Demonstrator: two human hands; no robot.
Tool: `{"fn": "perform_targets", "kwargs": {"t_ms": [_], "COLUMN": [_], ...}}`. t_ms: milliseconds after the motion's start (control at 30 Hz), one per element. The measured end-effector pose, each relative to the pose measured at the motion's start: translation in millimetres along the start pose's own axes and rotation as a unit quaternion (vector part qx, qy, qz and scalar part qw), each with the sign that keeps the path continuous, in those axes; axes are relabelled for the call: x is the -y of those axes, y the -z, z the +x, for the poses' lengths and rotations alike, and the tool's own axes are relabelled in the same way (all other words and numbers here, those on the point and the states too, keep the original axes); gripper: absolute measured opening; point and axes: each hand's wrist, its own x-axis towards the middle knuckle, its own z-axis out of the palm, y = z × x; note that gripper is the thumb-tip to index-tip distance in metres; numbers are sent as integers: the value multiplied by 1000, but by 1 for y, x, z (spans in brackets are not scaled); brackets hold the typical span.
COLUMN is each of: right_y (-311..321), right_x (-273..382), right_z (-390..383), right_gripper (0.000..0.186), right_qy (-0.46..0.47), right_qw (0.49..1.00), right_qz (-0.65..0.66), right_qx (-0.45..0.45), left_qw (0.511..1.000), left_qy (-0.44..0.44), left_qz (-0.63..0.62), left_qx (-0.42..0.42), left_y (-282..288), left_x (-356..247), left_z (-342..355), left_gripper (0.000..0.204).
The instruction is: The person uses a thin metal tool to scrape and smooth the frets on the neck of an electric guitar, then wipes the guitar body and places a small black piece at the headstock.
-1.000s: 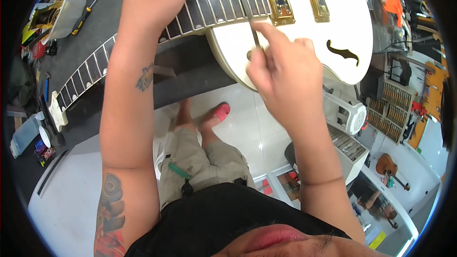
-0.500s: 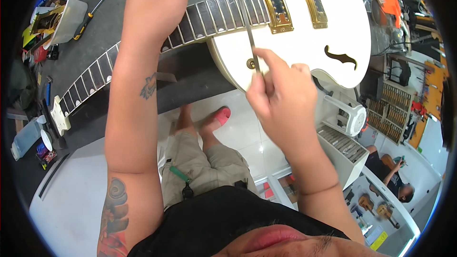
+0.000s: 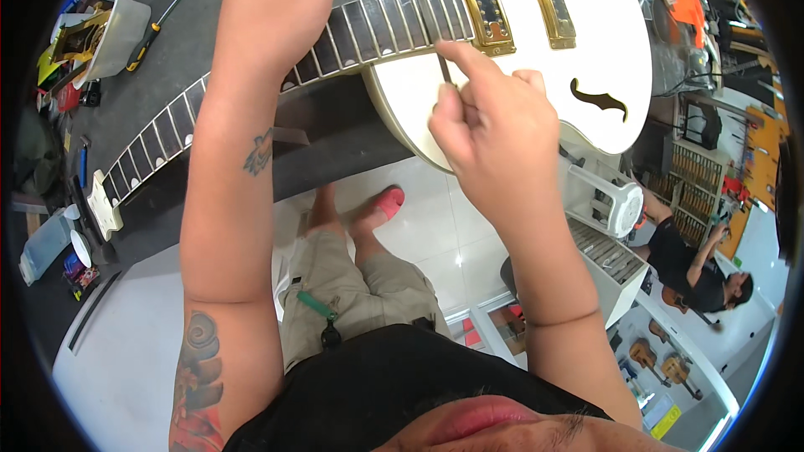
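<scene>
A cream hollow-body electric guitar (image 3: 536, 75) lies face up on the workbench, its body at the upper right and its neck running down to the left. My right hand (image 3: 502, 113) is closed on a thin metal file (image 3: 425, 10), index finger stretched along it. The file lies across the dark fretboard (image 3: 377, 27) near the body end, its tip past the far edge. Above the middle of the neck, my left hand (image 3: 285, 4) is curled closed. Its fingers are partly cut off by the top edge, so anything in them is hidden. Two gold pickups (image 3: 487, 12) sit beside the fretboard.
On the dark workbench (image 3: 201, 29) at left are a white tub (image 3: 126, 33) of parts and a yellow-black screwdriver (image 3: 157, 29). A white stool (image 3: 620, 205) and a drawer unit (image 3: 615, 285) stand at right. Another person (image 3: 691, 264) is at the far right with a guitar.
My right hand has moved away from me, pushing the file farther across the fretboard. My left hand stays nearly still. The other person at right has shifted and raised an arm.
</scene>
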Motion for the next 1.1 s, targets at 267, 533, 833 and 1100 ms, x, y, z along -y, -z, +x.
{"fn": "perform_targets", "kwargs": {"t_ms": [267,533,833,1100], "right_y": [15,10,17,8], "right_x": [14,5,3,-5], "right_z": [-22,-18,-20,-9], "right_gripper": [31,31,35,43], "right_qy": [-60,-5,16,40], "right_qw": [997,999,998,999], "right_qz": [2,-14,-24,-21], "right_qx": [44,28,57,28], "left_qw": [1000,999,1000,1000], "left_qy": [0,18,-8,-7], "left_qz": [-16,27,2,1], "left_qx": [15,-8,-2,-9], "left_y": [4,4,8,6], "left_x": [-6,-12,-8,-2], "left_z": [-6,-4,-5,0], "left_gripper": [36,39,39,39]}}
